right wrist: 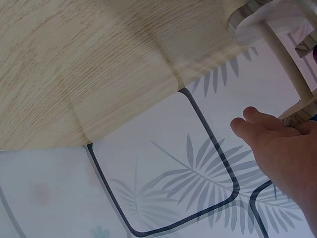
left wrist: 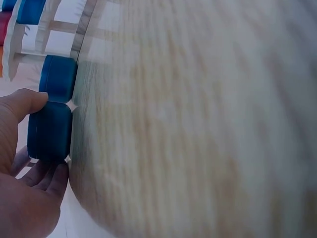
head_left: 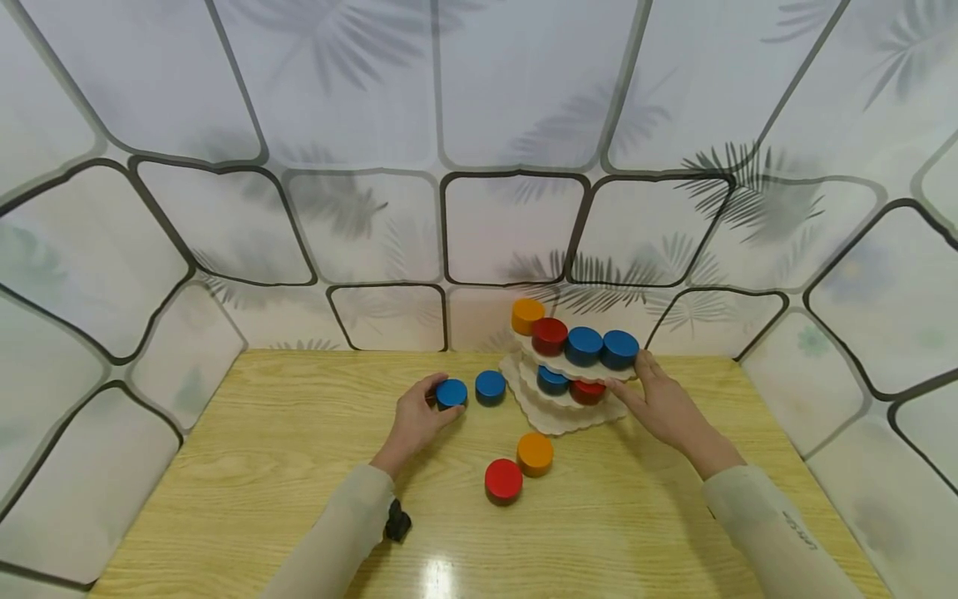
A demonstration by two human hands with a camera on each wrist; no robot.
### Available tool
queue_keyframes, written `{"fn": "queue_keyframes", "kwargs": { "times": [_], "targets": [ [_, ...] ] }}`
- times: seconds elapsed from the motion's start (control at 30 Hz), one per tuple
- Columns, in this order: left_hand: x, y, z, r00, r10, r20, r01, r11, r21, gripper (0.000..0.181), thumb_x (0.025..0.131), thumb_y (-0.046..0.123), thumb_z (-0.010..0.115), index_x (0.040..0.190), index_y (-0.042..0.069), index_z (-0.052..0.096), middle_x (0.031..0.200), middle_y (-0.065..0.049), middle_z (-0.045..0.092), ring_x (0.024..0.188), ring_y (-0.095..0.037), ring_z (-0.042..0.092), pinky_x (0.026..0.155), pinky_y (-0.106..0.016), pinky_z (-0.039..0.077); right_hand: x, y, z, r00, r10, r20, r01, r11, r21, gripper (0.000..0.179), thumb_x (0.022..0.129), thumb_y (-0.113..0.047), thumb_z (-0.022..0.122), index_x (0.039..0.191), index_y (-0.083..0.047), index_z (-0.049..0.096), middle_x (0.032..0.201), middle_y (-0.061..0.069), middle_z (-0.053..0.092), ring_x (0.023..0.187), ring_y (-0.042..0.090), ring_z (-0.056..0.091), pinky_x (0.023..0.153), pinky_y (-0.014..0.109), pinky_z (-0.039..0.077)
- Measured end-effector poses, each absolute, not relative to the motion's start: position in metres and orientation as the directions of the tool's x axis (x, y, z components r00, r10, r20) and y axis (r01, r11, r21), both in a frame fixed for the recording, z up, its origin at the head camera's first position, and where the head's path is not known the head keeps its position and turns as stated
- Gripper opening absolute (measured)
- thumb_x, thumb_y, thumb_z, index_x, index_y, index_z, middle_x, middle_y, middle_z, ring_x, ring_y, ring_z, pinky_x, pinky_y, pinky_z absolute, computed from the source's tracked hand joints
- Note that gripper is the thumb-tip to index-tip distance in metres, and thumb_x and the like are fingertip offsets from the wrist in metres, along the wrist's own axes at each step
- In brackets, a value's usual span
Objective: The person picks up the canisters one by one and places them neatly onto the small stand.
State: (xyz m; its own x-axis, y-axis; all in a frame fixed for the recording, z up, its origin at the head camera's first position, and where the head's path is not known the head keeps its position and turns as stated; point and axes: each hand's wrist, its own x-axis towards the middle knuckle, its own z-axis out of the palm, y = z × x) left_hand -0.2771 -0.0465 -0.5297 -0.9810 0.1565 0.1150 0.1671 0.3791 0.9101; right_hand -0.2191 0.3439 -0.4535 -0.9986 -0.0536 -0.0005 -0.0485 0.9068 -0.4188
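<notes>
My left hand [head_left: 417, 416] holds a round blue tin [head_left: 451, 393] between thumb and fingers, low at the tabletop. Just to its right stands another blue tin [head_left: 490, 388]; the left wrist view shows the thumb [left wrist: 34, 101] where the two tins meet. My right hand [head_left: 669, 409] grips the right end of the top tier of a scalloped wooden stand [head_left: 557, 423], thumb in front and fingers round the side. An orange tin [head_left: 527, 315], a red tin [head_left: 550, 336] and two blue tins sit along that tier. Below, another blue tin [head_left: 552, 380] and a red one [head_left: 587, 392] are partly hidden.
On the wooden table [head_left: 254, 466], an orange tin [head_left: 535, 453] and a red tin [head_left: 504, 481] stand in front of the stand. A small black object [head_left: 398, 522] shows beside the left sleeve. Patterned panels [head_left: 516, 229] enclose the table behind and at both sides.
</notes>
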Motion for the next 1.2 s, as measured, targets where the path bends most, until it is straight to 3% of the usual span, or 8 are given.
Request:
{"fn": "queue_keyframes", "kwargs": {
  "times": [0.73,1.2],
  "targets": [
    [-0.281,-0.040,-0.527,-0.981,0.148,0.129,0.177,0.379,0.909,0.060,0.087,0.013,0.086,0.141,-0.001,0.063,0.134,-0.022,0.068,0.118,-0.035,0.069,0.100,-0.047,0.060,-0.218,0.345,-0.454,-0.999,-0.051,-0.009,-0.043,0.908,-0.416,0.099,0.108,-0.064,0.042,0.164,0.010,0.008,0.171,0.036,0.009,0.150,0.062,0.026,0.121,0.072,0.029],
    [-0.284,-0.023,-0.512,-0.976,0.142,0.164,0.200,0.296,0.934,0.060,0.087,0.012,0.086,0.140,-0.003,0.063,0.136,-0.021,0.068,0.124,-0.036,0.066,0.103,-0.047,0.059,-0.219,0.345,-0.455,-0.998,-0.055,-0.006,-0.047,0.906,-0.420,0.098,0.108,-0.064,0.041,0.164,0.010,0.009,0.171,0.036,0.010,0.151,0.061,0.024,0.122,0.072,0.027]
  ]
}}
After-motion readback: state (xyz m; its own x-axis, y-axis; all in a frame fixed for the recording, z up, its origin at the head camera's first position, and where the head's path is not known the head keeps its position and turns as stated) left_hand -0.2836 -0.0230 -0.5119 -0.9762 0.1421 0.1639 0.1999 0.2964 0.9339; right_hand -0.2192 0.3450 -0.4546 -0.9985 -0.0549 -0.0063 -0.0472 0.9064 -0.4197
